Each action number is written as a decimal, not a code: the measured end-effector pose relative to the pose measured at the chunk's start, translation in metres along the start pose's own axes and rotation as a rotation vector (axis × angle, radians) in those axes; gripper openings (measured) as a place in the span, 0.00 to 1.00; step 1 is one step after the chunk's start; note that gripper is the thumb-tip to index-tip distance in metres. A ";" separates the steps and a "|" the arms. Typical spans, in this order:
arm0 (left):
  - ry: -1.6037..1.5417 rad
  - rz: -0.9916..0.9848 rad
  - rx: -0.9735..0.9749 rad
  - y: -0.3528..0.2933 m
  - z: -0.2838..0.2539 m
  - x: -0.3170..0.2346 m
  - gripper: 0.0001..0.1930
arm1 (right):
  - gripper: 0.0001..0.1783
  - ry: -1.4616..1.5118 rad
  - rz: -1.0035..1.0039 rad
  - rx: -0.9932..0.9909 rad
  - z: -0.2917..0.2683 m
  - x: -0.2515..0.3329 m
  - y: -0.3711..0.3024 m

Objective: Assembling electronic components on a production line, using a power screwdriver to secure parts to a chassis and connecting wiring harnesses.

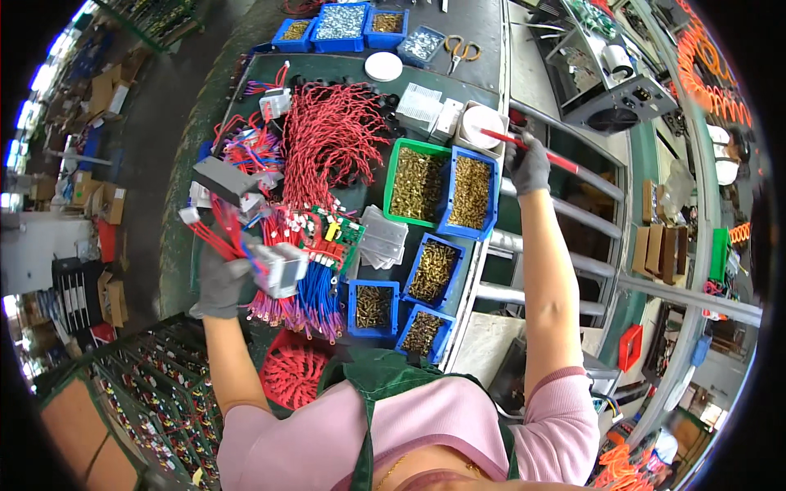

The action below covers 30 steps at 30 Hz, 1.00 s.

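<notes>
My left hand [219,282], in a grey glove, is closed around a bundle of red and purple wires joined to a grey-white block [283,270], slightly blurred. A white plug [190,215] hangs off the ends of its red wires. On the right, my gloved right hand [530,166] grips a thin red stick-like tool [501,137]. The tool's far end reaches over a round white dish [478,127] in a square box. Beneath the left hand's block lie blue wires [321,301] with ring ends and a green circuit board [348,237].
Twisted red wires [327,139] are heaped mid-bench. A green bin [398,176] and several blue bins [449,214] hold brass screws. Scissors [460,54] lie at the back. Metal rollers [565,202] run along the right side. A red basket [282,397] sits near my body.
</notes>
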<state>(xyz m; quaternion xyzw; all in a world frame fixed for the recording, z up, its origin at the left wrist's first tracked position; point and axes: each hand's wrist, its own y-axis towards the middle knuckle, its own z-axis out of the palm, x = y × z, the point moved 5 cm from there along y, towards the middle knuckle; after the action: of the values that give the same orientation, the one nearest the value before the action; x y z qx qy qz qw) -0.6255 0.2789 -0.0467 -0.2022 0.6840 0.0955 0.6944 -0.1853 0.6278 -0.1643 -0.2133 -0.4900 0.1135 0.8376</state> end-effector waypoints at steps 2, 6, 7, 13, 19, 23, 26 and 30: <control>-0.197 -0.005 0.006 0.002 0.013 0.034 0.25 | 0.12 0.043 -0.040 0.051 -0.019 -0.005 -0.001; -0.288 0.033 0.134 0.007 0.066 0.015 0.33 | 0.11 0.173 -0.097 -0.050 -0.041 -0.016 -0.003; -0.179 -0.024 0.228 0.010 0.055 0.036 0.33 | 0.11 0.236 -0.090 -0.092 -0.042 -0.016 -0.005; 0.048 -0.148 0.308 0.012 0.099 0.030 0.26 | 0.11 0.290 -0.058 -0.141 -0.042 -0.002 -0.028; -0.219 -0.266 0.403 0.010 0.131 0.025 0.31 | 0.12 0.253 -0.071 -0.068 -0.049 -0.006 -0.022; -0.294 -0.194 0.496 0.007 0.151 0.023 0.24 | 0.12 0.264 0.029 0.019 -0.035 -0.020 -0.019; 0.253 0.175 0.586 0.011 0.143 0.036 0.22 | 0.11 0.352 0.027 -0.096 -0.030 -0.024 -0.019; 0.824 0.194 0.512 0.029 0.136 0.053 0.18 | 0.10 0.467 0.021 -0.110 -0.046 -0.028 -0.026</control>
<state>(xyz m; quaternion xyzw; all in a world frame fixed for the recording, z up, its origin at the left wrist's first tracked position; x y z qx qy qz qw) -0.5112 0.3538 -0.1056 0.0187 0.9188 -0.0991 0.3816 -0.1600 0.5819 -0.1932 -0.2841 -0.2864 0.0429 0.9140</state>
